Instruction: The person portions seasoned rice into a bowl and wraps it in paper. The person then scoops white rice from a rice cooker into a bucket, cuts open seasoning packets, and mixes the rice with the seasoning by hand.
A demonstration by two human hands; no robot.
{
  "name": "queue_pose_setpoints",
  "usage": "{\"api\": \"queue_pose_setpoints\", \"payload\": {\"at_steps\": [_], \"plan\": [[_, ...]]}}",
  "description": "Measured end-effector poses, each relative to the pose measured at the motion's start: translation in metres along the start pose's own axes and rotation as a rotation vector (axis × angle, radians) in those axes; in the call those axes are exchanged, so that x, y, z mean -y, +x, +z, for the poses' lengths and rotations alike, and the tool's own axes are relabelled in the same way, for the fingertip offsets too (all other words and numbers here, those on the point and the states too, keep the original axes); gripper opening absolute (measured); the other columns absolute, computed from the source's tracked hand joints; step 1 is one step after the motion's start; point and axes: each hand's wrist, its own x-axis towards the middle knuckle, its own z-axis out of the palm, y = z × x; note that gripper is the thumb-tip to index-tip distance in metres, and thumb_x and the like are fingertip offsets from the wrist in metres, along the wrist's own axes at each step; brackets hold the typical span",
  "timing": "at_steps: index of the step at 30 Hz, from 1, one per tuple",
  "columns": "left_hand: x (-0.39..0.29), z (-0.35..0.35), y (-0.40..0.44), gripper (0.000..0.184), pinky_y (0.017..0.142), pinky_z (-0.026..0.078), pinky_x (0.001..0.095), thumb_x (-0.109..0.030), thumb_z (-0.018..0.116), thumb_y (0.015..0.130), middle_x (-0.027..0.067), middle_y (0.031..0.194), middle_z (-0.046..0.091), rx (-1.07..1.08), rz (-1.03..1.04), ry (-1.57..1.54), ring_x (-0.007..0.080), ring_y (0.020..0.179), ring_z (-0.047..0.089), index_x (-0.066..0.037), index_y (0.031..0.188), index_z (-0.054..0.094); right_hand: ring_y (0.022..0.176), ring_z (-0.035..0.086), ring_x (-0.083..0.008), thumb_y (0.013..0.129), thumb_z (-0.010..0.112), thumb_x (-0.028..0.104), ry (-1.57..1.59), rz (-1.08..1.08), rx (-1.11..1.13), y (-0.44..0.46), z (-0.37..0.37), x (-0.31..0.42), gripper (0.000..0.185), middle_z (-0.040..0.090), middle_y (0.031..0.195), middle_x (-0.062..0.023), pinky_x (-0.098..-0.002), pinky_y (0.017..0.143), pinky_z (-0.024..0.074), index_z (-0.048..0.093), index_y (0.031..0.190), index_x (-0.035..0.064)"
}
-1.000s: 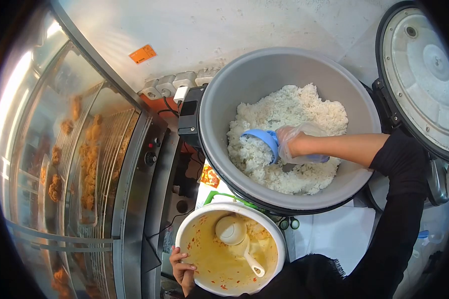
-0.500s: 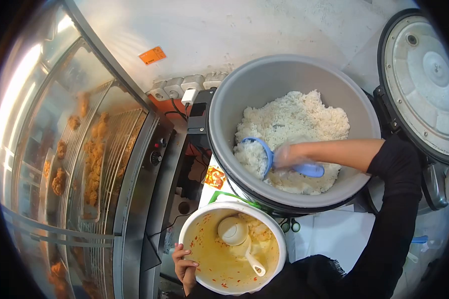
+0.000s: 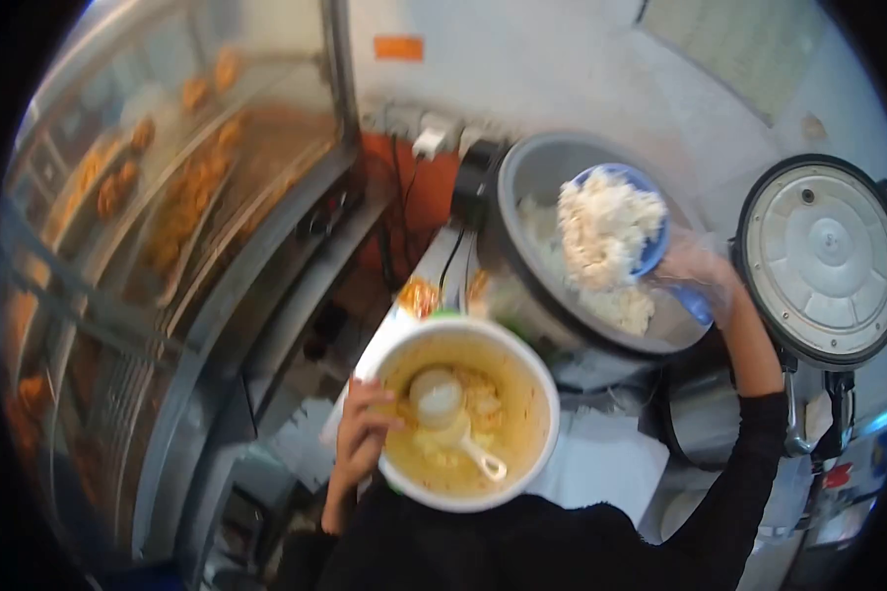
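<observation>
My right hand [image 3: 698,264], in a clear plastic glove, grips the handle of a blue scoop [image 3: 650,258]. White rice [image 3: 606,225] is heaped in the scoop, held up over the large grey rice cooker [image 3: 514,202]. More rice [image 3: 623,310] lies inside the cooker, partly hidden by the scoop. My left hand [image 3: 363,428] has its fingers hooked over the left rim of a white bucket [image 3: 550,394]. Inside the bucket, a cream-coloured scoop [image 3: 436,396] rests among pale yellowish food and reddish specks.
A glass display cabinet [image 3: 256,266] with fried pieces on trays stands left. The cooker's round lid [image 3: 823,256] is swung back on the right. Plugs and a cable [image 3: 434,143] run along the wall. White paper [image 3: 601,458] lies beside the bucket.
My right hand has lifted the blue scoop, now heaped with rice, out of the rice bed. My left hand stays at the bucket's rim. The camera view has shifted.
</observation>
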Motion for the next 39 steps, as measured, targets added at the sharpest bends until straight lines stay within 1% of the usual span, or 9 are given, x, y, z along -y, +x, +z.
{"api": "queue_pose_setpoints", "payload": {"at_steps": [7, 11, 14, 16, 18, 24, 31, 34, 39], "plan": [[-0.003, -0.005, 0.003, 0.034, 0.101, 0.011, 0.0469, 0.01, 0.04, 0.063, 0.007, 0.108, 0.051, 0.064, 0.006, -0.011, 0.0279, 0.117, 0.034, -0.01, 0.081, 0.061, 0.075, 0.057, -0.0169, 0.089, 0.037, 0.026, 1.201, 0.341, -0.143, -0.01, -0.023, 0.138, 0.03, 0.059, 0.08, -0.0098, -0.0266, 0.069, 0.0465, 0.049, 0.104, 0.0033], [-0.002, -0.005, 0.002, 0.034, 0.102, 0.01, 0.047, 0.009, 0.041, 0.062, 0.0065, 0.106, 0.051, 0.056, 0.017, -0.027, 0.0273, 0.117, 0.034, -0.009, 0.082, 0.061, 0.055, 0.053, -0.0192, 0.088, 0.039, 0.026, 0.651, 0.323, -0.068, -0.005, -0.005, 0.158, 0.026, 0.054, 0.06, -0.0088, -0.0339, 0.051, 0.0419, 0.052, 0.095, 0.004], [-0.002, -0.006, 0.003, 0.034, 0.102, 0.01, 0.0467, 0.009, 0.041, 0.062, 0.0061, 0.106, 0.051, 0.074, 0.029, -0.029, 0.0271, 0.116, 0.035, -0.01, 0.082, 0.061, 0.049, 0.05, -0.0198, 0.088, 0.041, 0.023, 0.61, 0.302, -0.223, 0.004, -0.003, 0.165, 0.022, 0.051, 0.056, -0.0077, -0.035, 0.048, 0.0403, 0.053, 0.091, 0.0051], [-0.004, -0.006, 0.004, 0.034, 0.102, 0.01, 0.0466, 0.009, 0.041, 0.062, 0.0052, 0.106, 0.051, 0.059, 0.02, -0.039, 0.0266, 0.116, 0.036, -0.01, 0.082, 0.061, 0.048, 0.049, -0.0187, 0.087, 0.042, 0.021, 0.966, 0.64, -0.184, 0.006, -0.02, 0.172, 0.021, 0.05, 0.055, -0.0067, -0.0335, 0.048, 0.04, 0.055, 0.085, 0.0047], [-0.004, -0.007, 0.004, 0.033, 0.102, 0.012, 0.0468, 0.008, 0.042, 0.062, 0.0045, 0.105, 0.052, 0.077, 0.028, -0.034, 0.0263, 0.116, 0.037, -0.011, 0.082, 0.061, 0.047, 0.049, -0.0152, 0.089, 0.04, 0.028, 0.761, 0.419, -0.261, 0.004, -0.016, 0.167, 0.033, 0.05, 0.055, -0.006, -0.0314, 0.046, 0.039, 0.056, 0.077, 0.0022], [-0.001, -0.008, 0.005, 0.032, 0.101, 0.015, 0.0473, 0.007, 0.044, 0.06, 0.0044, 0.103, 0.054, 0.083, 0.065, -0.004, 0.0271, 0.113, 0.039, -0.011, 0.08, 0.061, 0.056, 0.051, -0.015, 0.088, 0.035, 0.034, 0.705, 0.534, -0.29, 0.009, -0.054, 0.152, 0.039, 0.052, 0.061, -0.0087, -0.0312, 0.051, 0.0406, 0.056, 0.078, 0.0025], [0.004, -0.005, 0.003, 0.031, 0.101, 0.016, 0.044, 0.005, 0.045, 0.054, 0.0053, 0.095, 0.058, 0.028, 0.098, -0.042, 0.0262, 0.109, 0.043, -0.013, 0.073, 0.062, 0.072, 0.059, -0.0271, 0.085, 0.039, 0.024, -0.41, 0.218, -0.678, 0.017, -0.02, -0.025, 0.027, 0.057, 0.08, -0.0167, -0.0356, 0.065, 0.0472, 0.053, 0.096, 0.0045], [0.004, -0.005, 0.002, 0.03, 0.1, 0.017, 0.0447, 0.005, 0.045, 0.053, 0.0046, 0.091, 0.059, 0.021, 0.109, -0.039, 0.0262, 0.104, 0.045, -0.014, 0.07, 0.062, 0.078, 0.057, -0.0351, 0.081, 0.041, 0.017, -0.41, 0.653, -0.205, 0.045, 0.017, -0.068, 0.024, 0.058, 0.086, -0.0195, -0.0427, 0.068, 0.0465, 0.051, 0.099, 0.0031], [0.007, -0.007, 0.002, 0.028, 0.1, 0.018, 0.0449, 0.003, 0.047, 0.054, 0.0023, 0.088, 0.059, 0.037, 0.124, -0.059, 0.025, 0.101, 0.047, -0.016, 0.067, 0.062, 0.072, 0.063, -0.0232, 0.08, 0.044, 0.015, -0.753, 0.709, -0.04, 0.077, 0.068, -0.092, 0.011, 0.062, 0.078, -0.0095, -0.0352, 0.059, 0.0492, 0.052, 0.085, 0.0089]]}}
